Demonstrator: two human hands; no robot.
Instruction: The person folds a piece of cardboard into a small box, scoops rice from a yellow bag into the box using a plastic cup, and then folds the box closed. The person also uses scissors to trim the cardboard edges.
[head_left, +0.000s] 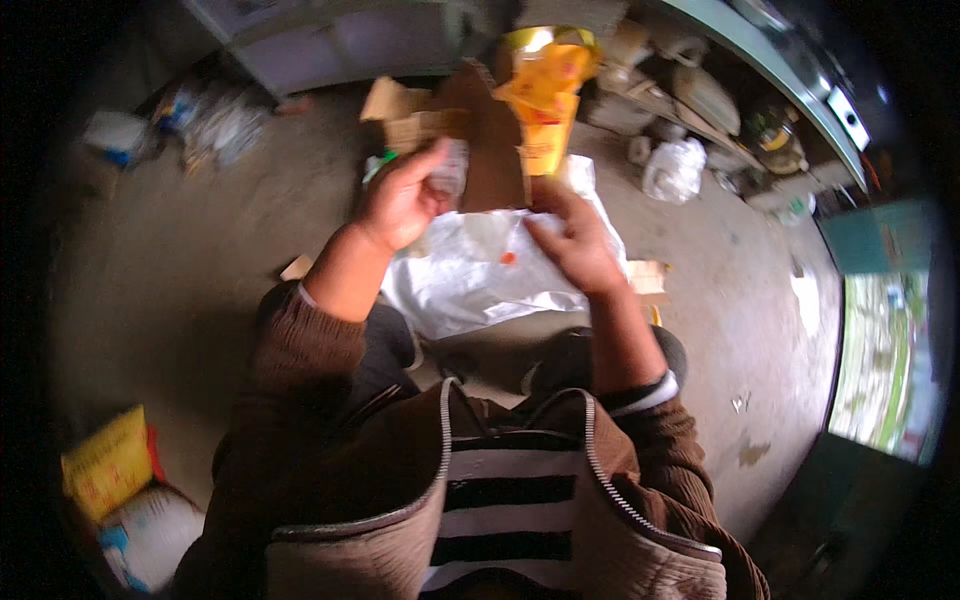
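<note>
A dark brown cardboard piece stands up between my hands, blurred by motion. The fingers of my right hand grip its lower right edge, with the thumb lower down over the white sheet. Curled at the cardboard's left side, my left hand holds a small translucent piece, too blurred to name more closely. Below both hands a white plastic sheet spreads out in front of my knees. On it shows a small orange-red spot.
Beyond the cardboard stands a yellow printed bag, with cardboard boxes to its left. Clear plastic bags lie far left. A white plastic bag sits by a low shelf. A yellow packet and white sack are lower left.
</note>
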